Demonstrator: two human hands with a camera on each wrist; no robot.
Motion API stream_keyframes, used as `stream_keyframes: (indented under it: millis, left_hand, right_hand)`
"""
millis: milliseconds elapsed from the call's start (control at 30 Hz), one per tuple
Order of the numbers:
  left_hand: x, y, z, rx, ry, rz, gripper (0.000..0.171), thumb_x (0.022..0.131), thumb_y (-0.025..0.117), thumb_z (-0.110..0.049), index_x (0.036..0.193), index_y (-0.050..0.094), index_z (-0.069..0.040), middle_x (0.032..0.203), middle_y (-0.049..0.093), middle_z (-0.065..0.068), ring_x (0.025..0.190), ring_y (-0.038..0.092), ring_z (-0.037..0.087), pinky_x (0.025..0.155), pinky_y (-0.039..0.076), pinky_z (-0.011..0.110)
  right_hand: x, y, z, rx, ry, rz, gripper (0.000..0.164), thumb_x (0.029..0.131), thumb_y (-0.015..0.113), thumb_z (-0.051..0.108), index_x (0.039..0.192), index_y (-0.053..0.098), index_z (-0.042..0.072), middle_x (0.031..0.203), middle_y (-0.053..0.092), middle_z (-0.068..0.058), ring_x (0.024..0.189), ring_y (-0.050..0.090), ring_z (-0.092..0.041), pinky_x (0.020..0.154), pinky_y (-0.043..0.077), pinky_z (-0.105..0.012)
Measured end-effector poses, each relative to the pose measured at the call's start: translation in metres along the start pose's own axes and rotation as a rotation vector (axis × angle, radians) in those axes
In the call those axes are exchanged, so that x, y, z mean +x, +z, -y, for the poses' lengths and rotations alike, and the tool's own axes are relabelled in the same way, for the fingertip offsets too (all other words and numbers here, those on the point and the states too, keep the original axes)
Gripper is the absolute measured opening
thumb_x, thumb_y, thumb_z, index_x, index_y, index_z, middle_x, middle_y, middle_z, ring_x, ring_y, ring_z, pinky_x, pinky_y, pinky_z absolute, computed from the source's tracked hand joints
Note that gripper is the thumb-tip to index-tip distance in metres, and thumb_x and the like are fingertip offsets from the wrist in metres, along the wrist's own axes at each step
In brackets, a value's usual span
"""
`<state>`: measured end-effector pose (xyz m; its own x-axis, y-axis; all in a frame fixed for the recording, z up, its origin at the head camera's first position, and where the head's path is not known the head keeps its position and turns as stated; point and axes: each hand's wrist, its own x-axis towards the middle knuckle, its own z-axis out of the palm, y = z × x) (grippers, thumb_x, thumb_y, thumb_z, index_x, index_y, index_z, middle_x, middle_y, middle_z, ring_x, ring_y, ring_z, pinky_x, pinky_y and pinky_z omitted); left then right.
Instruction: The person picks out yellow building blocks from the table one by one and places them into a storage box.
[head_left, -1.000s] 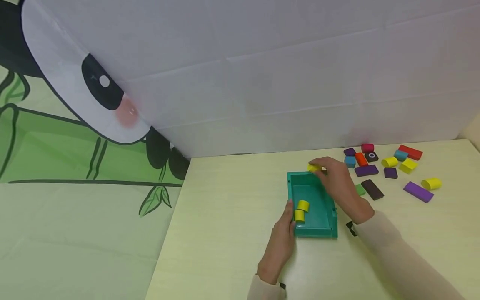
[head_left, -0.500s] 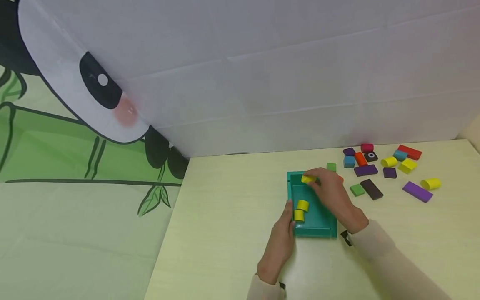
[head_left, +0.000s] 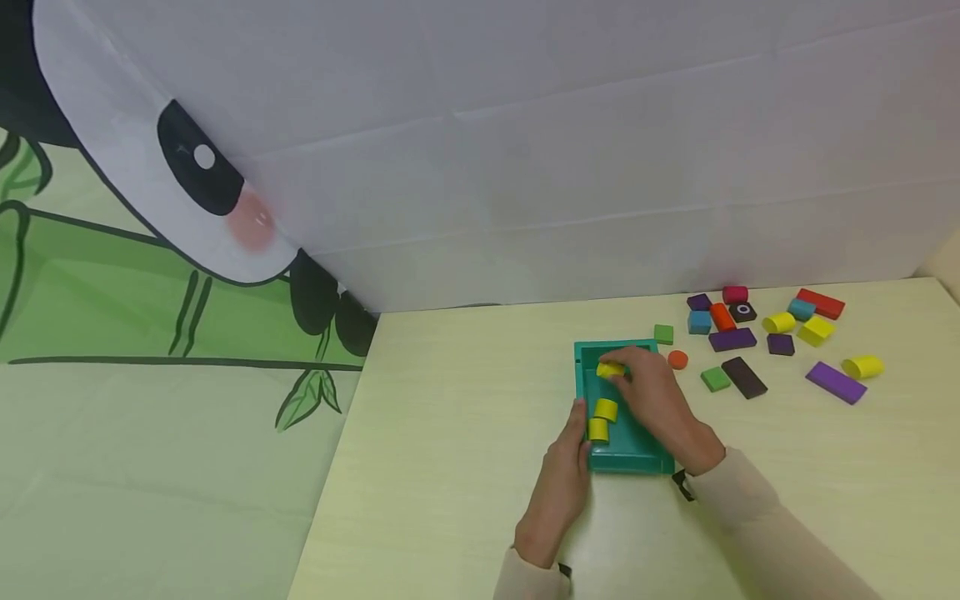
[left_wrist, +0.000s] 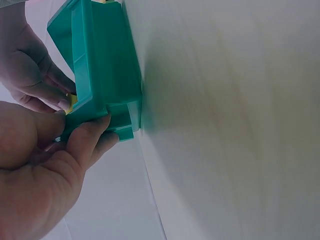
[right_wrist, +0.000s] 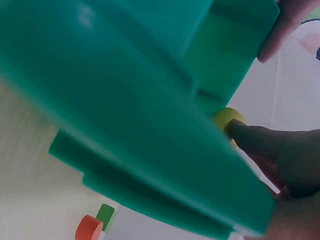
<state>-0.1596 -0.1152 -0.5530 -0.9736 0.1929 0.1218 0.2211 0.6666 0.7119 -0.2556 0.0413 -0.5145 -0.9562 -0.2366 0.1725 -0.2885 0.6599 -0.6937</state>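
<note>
A teal plastic box (head_left: 632,463) stands on the table, two yellow cylinder blocks (head_left: 606,409) lying in its near left part. My left hand (head_left: 557,492) grips the box's left wall; in the left wrist view its fingers (left_wrist: 86,137) curl round the outside of the rim. Over the far part of the box, my right hand (head_left: 656,404) pinches another yellow block (head_left: 610,369) between thumb and fingertips, inside the walls. The right wrist view shows part of that rounded yellow block (right_wrist: 229,116) past the box wall, which hides the rest of it.
Right of the box lie a green block (head_left: 663,334), an orange round block (head_left: 677,359) and a dark plank block (head_left: 744,377). Several more coloured blocks spread farther right, among them a purple plank (head_left: 836,382) and a yellow cylinder (head_left: 862,367). A cloth wall (head_left: 525,208) rises behind.
My right hand has carried the yellow block from above the box's far edge to inside the box, nearer and slightly left. The left hand keeps its grip on the wall.
</note>
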Motion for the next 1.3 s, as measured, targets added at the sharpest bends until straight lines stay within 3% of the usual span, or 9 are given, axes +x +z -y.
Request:
stream_keyframes:
  millis: [667, 1300]
  left_hand:
    - [0.003, 0.002, 0.001, -0.012, -0.008, -0.003, 0.060, 0.096, 0.042, -0.006, 0.146, 0.010, -0.017, 0.148, 0.021, -0.001, 0.128, 0.024, 0.010, 0.103, 0.033, 0.035]
    - [0.001, 0.003, 0.000, -0.010, 0.037, -0.018, 0.060, 0.096, 0.041, -0.003, 0.146, 0.010, -0.015, 0.148, 0.021, 0.005, 0.128, 0.023, 0.013, 0.103, 0.033, 0.036]
  right_hand:
    - [-0.001, 0.020, -0.002, 0.010, 0.028, -0.002, 0.025, 0.083, 0.062, -0.001, 0.108, 0.062, 0.002, 0.108, 0.060, -0.015, 0.099, 0.052, -0.029, 0.090, 0.045, -0.051]
    - [0.003, 0.042, -0.005, -0.030, 0.103, 0.009, 0.024, 0.085, 0.056, -0.004, 0.109, 0.061, 0.000, 0.105, 0.060, -0.017, 0.091, 0.053, -0.028, 0.082, 0.050, -0.047]
